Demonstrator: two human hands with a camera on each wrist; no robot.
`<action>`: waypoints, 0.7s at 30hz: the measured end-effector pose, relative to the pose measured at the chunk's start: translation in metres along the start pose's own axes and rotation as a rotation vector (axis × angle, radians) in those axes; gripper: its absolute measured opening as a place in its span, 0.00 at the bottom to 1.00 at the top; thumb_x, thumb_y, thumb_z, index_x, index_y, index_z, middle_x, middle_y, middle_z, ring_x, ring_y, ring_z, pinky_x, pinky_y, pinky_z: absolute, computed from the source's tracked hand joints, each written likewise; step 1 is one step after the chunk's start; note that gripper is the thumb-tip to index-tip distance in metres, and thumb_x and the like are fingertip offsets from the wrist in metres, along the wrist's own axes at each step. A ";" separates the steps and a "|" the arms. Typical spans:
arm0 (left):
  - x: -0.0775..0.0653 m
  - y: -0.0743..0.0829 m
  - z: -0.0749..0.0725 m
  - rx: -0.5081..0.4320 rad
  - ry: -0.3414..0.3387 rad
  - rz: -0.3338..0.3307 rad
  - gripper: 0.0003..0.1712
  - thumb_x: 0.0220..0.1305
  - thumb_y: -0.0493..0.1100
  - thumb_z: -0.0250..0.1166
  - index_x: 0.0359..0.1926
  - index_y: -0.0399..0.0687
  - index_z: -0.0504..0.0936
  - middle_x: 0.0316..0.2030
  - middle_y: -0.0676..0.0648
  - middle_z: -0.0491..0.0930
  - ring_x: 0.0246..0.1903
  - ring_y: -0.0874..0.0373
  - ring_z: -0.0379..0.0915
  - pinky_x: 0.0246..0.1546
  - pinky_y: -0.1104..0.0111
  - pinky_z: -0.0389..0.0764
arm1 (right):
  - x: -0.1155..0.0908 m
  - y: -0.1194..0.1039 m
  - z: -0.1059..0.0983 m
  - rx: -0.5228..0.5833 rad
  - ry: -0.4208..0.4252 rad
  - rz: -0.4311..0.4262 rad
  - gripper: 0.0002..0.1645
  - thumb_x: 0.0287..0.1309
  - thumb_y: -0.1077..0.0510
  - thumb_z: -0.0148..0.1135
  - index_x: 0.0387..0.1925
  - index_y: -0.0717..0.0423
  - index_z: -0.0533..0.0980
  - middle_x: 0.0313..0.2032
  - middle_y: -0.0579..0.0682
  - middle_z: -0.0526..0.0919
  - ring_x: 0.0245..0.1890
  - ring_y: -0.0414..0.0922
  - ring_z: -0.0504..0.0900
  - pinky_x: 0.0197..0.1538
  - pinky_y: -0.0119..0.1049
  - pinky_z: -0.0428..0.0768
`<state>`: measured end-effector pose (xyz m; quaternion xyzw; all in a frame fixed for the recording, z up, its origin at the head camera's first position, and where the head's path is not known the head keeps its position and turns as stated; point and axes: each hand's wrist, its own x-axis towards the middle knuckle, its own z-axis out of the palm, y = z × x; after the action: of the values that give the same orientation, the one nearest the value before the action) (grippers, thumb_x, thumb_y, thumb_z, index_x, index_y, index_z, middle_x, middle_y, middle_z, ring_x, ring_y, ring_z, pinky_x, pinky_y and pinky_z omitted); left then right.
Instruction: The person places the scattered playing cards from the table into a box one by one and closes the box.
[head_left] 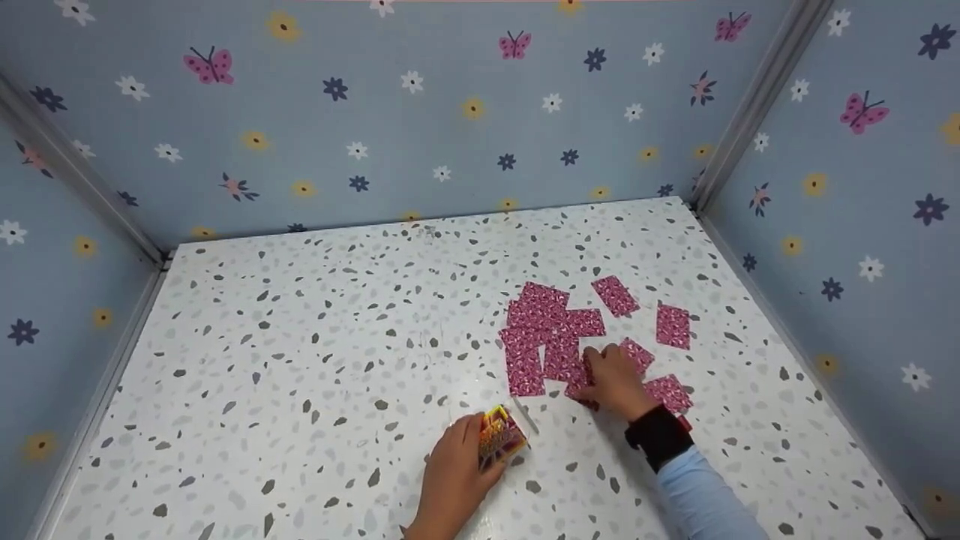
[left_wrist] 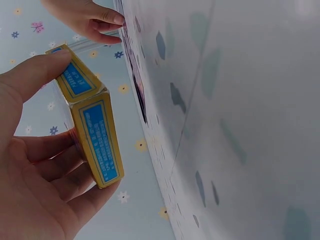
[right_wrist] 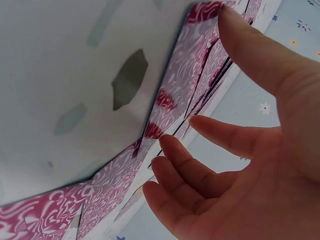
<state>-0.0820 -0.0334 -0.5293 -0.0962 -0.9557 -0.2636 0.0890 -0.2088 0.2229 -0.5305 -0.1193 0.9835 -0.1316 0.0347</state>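
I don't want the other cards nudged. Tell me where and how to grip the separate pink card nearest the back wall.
Come from above with the right hand, the nearer one, and pinch the separate pink card across its long edges. It lies flat with bare tabletop around it, so both edges look free; being thin, it may need sliding first.

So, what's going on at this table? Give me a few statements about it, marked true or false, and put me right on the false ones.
1. The left hand holds a small box. True.
2. The right hand is on the box too. False: it is down at the pink patterned cards.
3. Those cards are squared into one neat stack. False: they lie spread out, some overlapping.
4. A black band is worn on the right wrist. True.
5. The back wall is plain. False: it shows flowers and butterflies.
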 end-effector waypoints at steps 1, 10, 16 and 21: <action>0.000 0.000 0.000 0.002 -0.002 0.000 0.38 0.42 0.52 0.74 0.54 0.41 0.72 0.47 0.45 0.76 0.45 0.53 0.75 0.48 0.59 0.79 | 0.001 0.000 0.000 0.006 -0.012 0.017 0.39 0.37 0.43 0.74 0.47 0.62 0.71 0.35 0.58 0.70 0.36 0.52 0.66 0.37 0.44 0.68; -0.001 -0.002 0.002 0.006 0.014 0.014 0.39 0.42 0.53 0.74 0.54 0.41 0.71 0.47 0.45 0.76 0.44 0.53 0.75 0.48 0.60 0.79 | 0.003 0.000 0.000 0.037 -0.041 0.132 0.39 0.32 0.40 0.75 0.37 0.63 0.69 0.34 0.58 0.67 0.38 0.54 0.64 0.42 0.47 0.66; -0.001 -0.001 0.003 0.017 0.010 0.012 0.38 0.43 0.51 0.74 0.55 0.40 0.72 0.47 0.44 0.76 0.45 0.52 0.75 0.49 0.59 0.79 | 0.001 0.001 0.002 0.039 0.042 0.115 0.35 0.29 0.42 0.78 0.26 0.60 0.66 0.33 0.57 0.63 0.37 0.54 0.61 0.42 0.48 0.63; -0.002 -0.001 0.002 0.032 0.019 0.024 0.38 0.43 0.50 0.73 0.55 0.38 0.73 0.48 0.43 0.76 0.47 0.50 0.75 0.51 0.58 0.78 | -0.004 0.002 0.004 0.017 0.166 0.049 0.37 0.26 0.45 0.79 0.25 0.60 0.62 0.31 0.54 0.58 0.34 0.52 0.57 0.37 0.43 0.58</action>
<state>-0.0803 -0.0331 -0.5322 -0.1038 -0.9576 -0.2483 0.1030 -0.2051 0.2246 -0.5348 -0.0837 0.9844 -0.1485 -0.0428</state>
